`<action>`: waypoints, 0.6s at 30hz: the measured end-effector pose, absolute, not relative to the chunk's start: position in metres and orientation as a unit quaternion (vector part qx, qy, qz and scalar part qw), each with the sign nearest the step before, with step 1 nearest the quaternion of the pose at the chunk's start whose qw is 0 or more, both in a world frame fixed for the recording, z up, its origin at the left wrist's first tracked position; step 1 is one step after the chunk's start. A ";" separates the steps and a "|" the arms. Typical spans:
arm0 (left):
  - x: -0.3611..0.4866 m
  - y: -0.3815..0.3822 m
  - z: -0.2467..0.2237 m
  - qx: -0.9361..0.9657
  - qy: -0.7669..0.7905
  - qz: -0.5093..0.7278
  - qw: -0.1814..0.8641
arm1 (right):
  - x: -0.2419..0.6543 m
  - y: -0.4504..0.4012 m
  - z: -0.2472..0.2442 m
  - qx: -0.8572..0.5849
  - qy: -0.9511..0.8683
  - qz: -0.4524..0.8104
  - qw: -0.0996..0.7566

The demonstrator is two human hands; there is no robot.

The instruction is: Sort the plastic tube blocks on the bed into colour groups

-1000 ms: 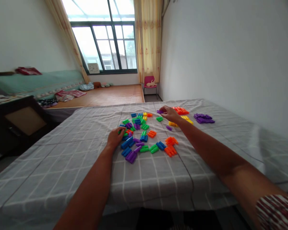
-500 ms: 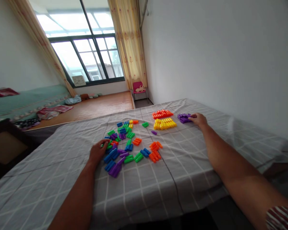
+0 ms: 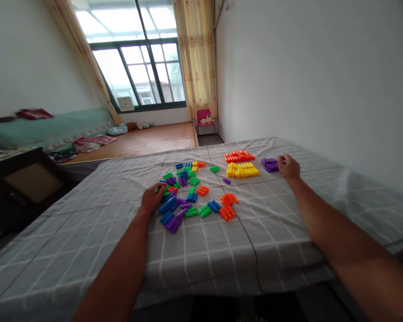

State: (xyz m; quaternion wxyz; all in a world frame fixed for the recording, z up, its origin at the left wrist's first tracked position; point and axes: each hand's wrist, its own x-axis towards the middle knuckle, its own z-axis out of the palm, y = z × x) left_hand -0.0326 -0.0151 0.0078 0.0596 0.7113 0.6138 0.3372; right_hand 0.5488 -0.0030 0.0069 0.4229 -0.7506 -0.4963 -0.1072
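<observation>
My left hand [image 3: 152, 197] is at the left edge of a loose heap of coloured plastic pieces, its fingers closed round a small green piece [image 3: 157, 190]. Beside those fingers lie blue pieces [image 3: 168, 205], purple pieces [image 3: 173, 225] and more green ones. My right hand [image 3: 289, 167] is just to the right of a neat purple stack [image 3: 269, 164]. Its fingers are loosely curled and slightly apart, with nothing visible in them. A yellow stack [image 3: 242, 170] and an orange-red stack [image 3: 239, 156] stand left of the purple one.
A grey checked cloth [image 3: 201, 255] covers the surface. One purple piece [image 3: 226, 181] and a green cluster [image 3: 214, 169] lie between heap and stacks. Orange pieces [image 3: 227, 212] sit at the heap's right. A white wall [image 3: 305, 80] rises on the right.
My right hand has come slightly away from the purple stack, where its fingertips were touching a piece. My left hand stays at the heap's left edge. The whole view has shifted.
</observation>
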 end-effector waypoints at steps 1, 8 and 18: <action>-0.031 -0.016 0.008 0.713 0.610 0.339 0.059 | 0.533 -0.003 0.011 -0.728 -0.529 -0.098 0.425; -0.027 -0.019 0.006 0.714 0.603 0.351 0.064 | 0.347 -0.001 0.043 -0.464 -0.824 0.028 0.323; -0.026 -0.025 0.005 0.713 0.598 0.359 0.075 | 0.187 0.036 0.045 -0.300 -0.947 -0.024 0.113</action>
